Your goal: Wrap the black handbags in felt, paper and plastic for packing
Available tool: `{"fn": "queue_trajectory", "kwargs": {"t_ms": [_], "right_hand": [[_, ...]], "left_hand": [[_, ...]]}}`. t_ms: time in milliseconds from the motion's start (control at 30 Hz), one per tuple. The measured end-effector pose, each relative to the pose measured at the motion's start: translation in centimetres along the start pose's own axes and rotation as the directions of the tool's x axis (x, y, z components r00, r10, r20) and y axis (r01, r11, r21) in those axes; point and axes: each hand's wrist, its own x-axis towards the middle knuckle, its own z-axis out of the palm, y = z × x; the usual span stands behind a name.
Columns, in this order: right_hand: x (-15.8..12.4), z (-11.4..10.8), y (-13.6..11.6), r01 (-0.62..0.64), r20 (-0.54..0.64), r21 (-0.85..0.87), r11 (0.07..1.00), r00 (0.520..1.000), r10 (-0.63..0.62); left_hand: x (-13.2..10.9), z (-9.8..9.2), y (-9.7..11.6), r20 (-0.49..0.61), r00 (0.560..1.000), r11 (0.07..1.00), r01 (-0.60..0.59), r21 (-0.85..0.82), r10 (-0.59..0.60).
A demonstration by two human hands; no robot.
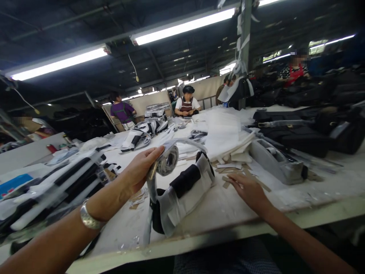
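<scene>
My left hand is closed round a coiled strap wrapped in clear plastic. The strap runs to both ends of a small black bag, which has white wrapping over much of it and sits tilted on the table in front of me. To the right of the bag, my right hand reaches low over the tabletop. Its fingertips pinch a small brown card strip. Several more brown and white strips lie around those fingers, and the palm is turned out of sight.
Wrapped black-and-white bags are heaped at left. A grey tape dispenser stands at right, before a pile of black bags. White sheets are stacked mid-table. A person in an apron works at the far end.
</scene>
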Motion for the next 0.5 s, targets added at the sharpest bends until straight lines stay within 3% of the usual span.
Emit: {"fn": "queue_trajectory", "kwargs": {"t_ms": [133,300,400,500], "right_hand": [[0.4,-0.9,5.5,-0.149,0.119,-0.153,0.977,0.979,0.168],[2.7,-0.5,7.2,-0.273,0.242,-0.205,0.94,0.916,0.319],[4.1,-0.6,7.5,-0.288,0.298,-0.128,0.949,0.902,0.314],[4.7,-1.2,7.4,-0.238,0.319,0.019,0.971,0.922,0.22]], "left_hand": [[2.2,1.6,0.2,-0.012,0.995,0.993,-0.096,-0.063,0.096],[1.7,3.0,-1.0,0.102,0.986,0.991,-0.136,0.001,0.135],[1.0,2.9,-1.5,0.106,0.986,0.99,-0.133,0.049,0.127],[0.9,2.3,-1.6,0.094,0.987,0.99,-0.135,0.051,0.13]]}}
